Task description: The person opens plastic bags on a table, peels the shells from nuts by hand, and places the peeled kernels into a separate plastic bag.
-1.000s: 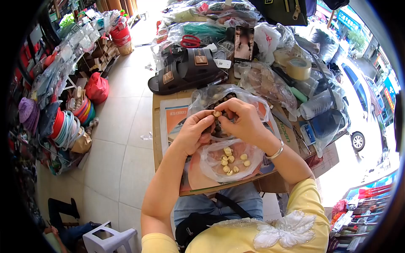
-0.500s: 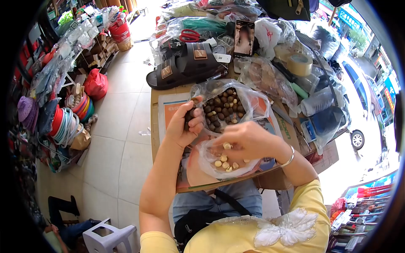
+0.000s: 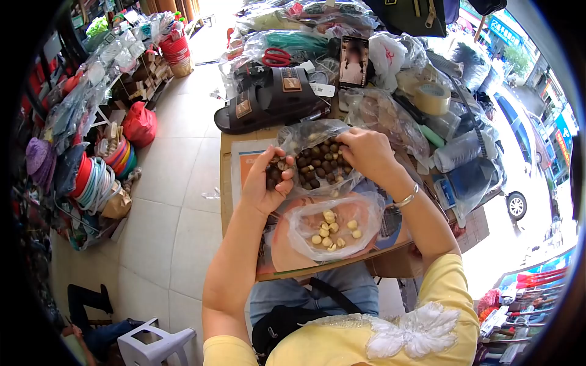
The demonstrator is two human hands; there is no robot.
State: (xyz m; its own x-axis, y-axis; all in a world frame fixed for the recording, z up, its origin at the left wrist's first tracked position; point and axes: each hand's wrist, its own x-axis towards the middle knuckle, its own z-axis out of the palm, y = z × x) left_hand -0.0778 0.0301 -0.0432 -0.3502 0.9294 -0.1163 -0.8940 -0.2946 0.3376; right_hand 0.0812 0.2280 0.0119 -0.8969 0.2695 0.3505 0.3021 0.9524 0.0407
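Note:
My left hand (image 3: 267, 183) is curled around several dark brown nut shells (image 3: 278, 171), at the left side of a clear plastic bag (image 3: 305, 135) full of round brown nuts (image 3: 320, 161). My right hand (image 3: 370, 151) reaches over that bag's right side, its fingertips pinched together among the nuts. What the fingertips hold, if anything, I cannot make out. Nearer to me, a second clear plastic bag (image 3: 296, 235) lies spread open with several pale, peeled kernels (image 3: 329, 229) in it.
Beyond the nuts are a dark sandal (image 3: 259, 100), red-handled scissors (image 3: 276, 57), a propped phone (image 3: 353, 61) and a tape roll (image 3: 432, 99). Plastic-wrapped goods crowd the right side. A grey stool (image 3: 157, 344) and a seated person's leg (image 3: 91, 299) are at lower left.
My right hand has moved from above the kernel bag, away from me, to the brown nuts. The kernels now show fully. My left hand stays nearly in place.

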